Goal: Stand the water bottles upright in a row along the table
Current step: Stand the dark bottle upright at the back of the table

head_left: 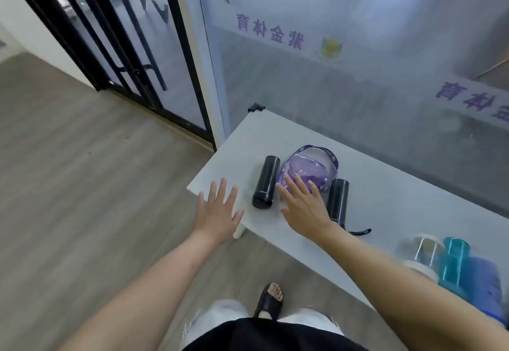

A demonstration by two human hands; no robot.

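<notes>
Three bottles lie on their sides near the left end of the white table (385,199): a black bottle (265,182), a clear purple bottle (311,166) and a second black bottle (338,199) with a strap. My right hand (303,207) is spread open over the near end of the purple bottle, fingertips on or just above it. Over the table's left corner my left hand (217,210) hovers open, just left of the first black bottle. At the right edge stand a clear bottle (425,251), a teal bottle (454,262) and a blue bottle (484,282), partly hidden by my right forearm.
A frosted glass wall (358,61) with purple lettering runs right behind the table. A black-framed glass door (132,48) is at the left. Wooden floor (82,185) lies left of and in front of the table; my sandalled foot (271,301) is close to its front edge.
</notes>
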